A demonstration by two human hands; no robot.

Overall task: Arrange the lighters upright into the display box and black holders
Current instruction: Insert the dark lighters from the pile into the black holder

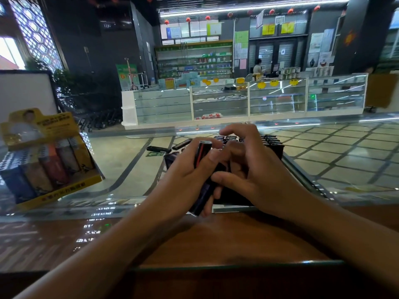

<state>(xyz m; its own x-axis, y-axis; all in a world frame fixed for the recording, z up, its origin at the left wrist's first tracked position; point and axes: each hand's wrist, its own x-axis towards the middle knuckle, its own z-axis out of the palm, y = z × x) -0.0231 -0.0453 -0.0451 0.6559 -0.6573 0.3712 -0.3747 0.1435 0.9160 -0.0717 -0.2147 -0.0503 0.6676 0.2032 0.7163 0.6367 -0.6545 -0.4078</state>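
Note:
My left hand [185,171] grips a bundle of dark lighters [201,156], one with a red stripe, held tilted above the glass counter. My right hand [248,167] has curled fingers and pinches the lower part of the same bundle, its thumb against the lighters. Behind my hands stands a black holder [273,145] filled with several upright black lighters. Two loose black lighters [158,149] lie flat on the glass beyond my left hand. At the far left a yellow display box [54,175] holds several coloured lighters upright.
The glass counter top [129,160] spans the scene, with a wooden ledge [216,240] nearest me. A white board [26,93] stands behind the display box. Shop showcases [248,100] and a person stand far across the floor.

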